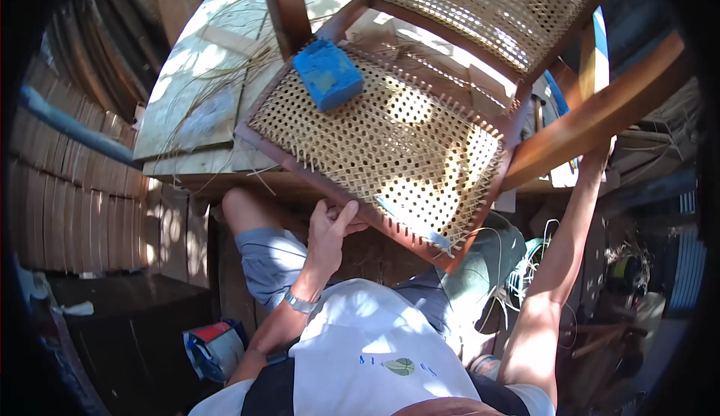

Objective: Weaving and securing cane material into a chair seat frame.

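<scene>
A wooden chair with a woven cane seat (375,138) lies tilted across the workbench, its front corner jutting toward me. Short pegs or cane ends stick up along the seat's edges. My left hand (330,228) grips the brown front rail (326,186), thumb on the edge and fingers curled below. On the cane, near the far left corner, rests a blue block (328,75) with a pale worn patch. My right arm reaches up along the right side and passes behind the chair's wooden armrest (592,135), which hides the right hand. Cane also fills the backrest (487,11).
Loose cane strands (217,90) lie on the pale workbench (180,135). Stacked boards (75,213) stand at left, above a dark cabinet (142,341). A bag (214,352) sits beside my left elbow. Green cloth (487,258) covers my right knee, with coiled strands (525,273) next to it.
</scene>
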### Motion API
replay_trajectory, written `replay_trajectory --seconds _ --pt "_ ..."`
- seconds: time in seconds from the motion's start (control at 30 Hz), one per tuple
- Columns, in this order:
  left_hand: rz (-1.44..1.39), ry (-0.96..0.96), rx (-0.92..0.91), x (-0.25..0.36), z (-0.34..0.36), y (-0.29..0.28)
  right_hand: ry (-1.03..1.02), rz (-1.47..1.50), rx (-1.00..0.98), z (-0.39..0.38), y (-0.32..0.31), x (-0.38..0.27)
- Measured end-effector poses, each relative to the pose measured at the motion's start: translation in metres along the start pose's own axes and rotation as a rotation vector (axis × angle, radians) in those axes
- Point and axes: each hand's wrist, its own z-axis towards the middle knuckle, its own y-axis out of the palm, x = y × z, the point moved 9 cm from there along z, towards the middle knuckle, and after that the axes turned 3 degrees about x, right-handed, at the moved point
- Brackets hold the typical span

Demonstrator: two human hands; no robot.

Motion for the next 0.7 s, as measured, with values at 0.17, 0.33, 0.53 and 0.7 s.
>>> replay_trajectory --seconds 0.17,0.33,0.53,0.7 --pt "0.026 -0.012 0.022 0.006 0.001 -0.001 0.081 0.198 0.161 -0.021 0.048 -0.079" --pt "0.016 0.078 0.069 0.010 0.005 -0.010 0.038 0.323 0.210 -0.049 0.067 -0.131" --pt "0.043 0.149 0.181 0.049 0.032 -0.070 -0.080 0.026 -0.109 -0.066 0.150 -0.190" --pt "0.192 0.061 0.318 0.058 0.060 -0.137 -0.064 -0.072 0.126 -0.107 0.196 -0.209"
